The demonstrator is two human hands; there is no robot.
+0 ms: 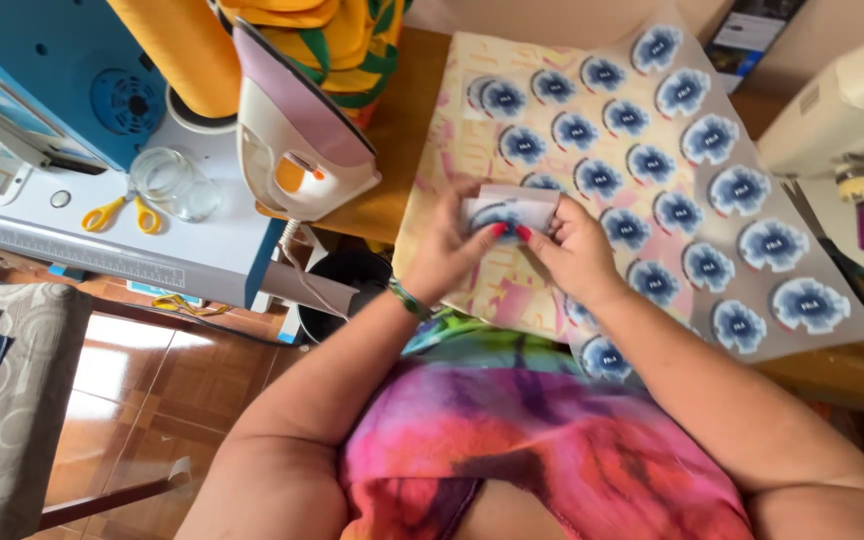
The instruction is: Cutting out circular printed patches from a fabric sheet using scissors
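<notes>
Two hands are seen over a wooden table (392, 150) spread with a large sheet of blue round stickers (742, 150). An upright clothes iron (297, 130) is stood at its left edge. One small sticker piece (509, 210) is pinched from both sides, left hand (447, 250) and right hand (577, 250), fingers (497, 229) closed on it, just above the sheet.

I see bright, even daylight, soft shadows. Glare patch on brown floor tiles (122, 375) lower left. Mild wide-angle bending at edges. Slight softness on hands; sticker sheet (752, 160) prints sharp enough.
</notes>
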